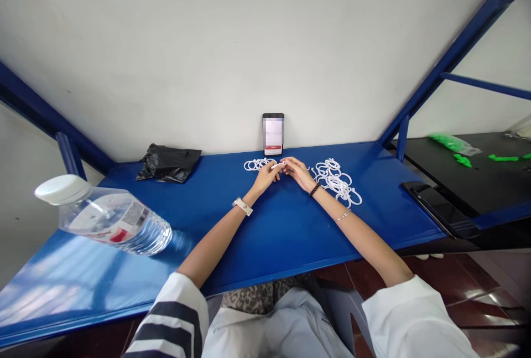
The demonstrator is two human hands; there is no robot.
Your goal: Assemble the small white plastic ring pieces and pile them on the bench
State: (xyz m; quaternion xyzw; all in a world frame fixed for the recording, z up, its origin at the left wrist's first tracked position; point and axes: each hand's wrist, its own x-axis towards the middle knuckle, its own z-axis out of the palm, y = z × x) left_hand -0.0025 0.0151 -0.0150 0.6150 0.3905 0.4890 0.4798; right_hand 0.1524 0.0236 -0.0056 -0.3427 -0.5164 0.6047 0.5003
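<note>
My left hand (265,176) and my right hand (299,172) meet above the blue table, fingertips close together. Between them they pinch a small white piece (277,165) that looks like one of the white cord loops; most of it is covered by my fingers. Just behind my left hand lies a row of white cord loops (252,165), overlapping one another. A looser, tangled pile of the same loops (338,181) rests to the right of my right hand, some with small knots showing.
A phone (273,134) leans upright against the wall behind my hands. On the left stand a large water bottle (120,222) and a crumpled black plastic bag (168,163). The blue table (265,236) has slanted blue frame bars at both sides. Green items (454,143) lie on a dark surface at right.
</note>
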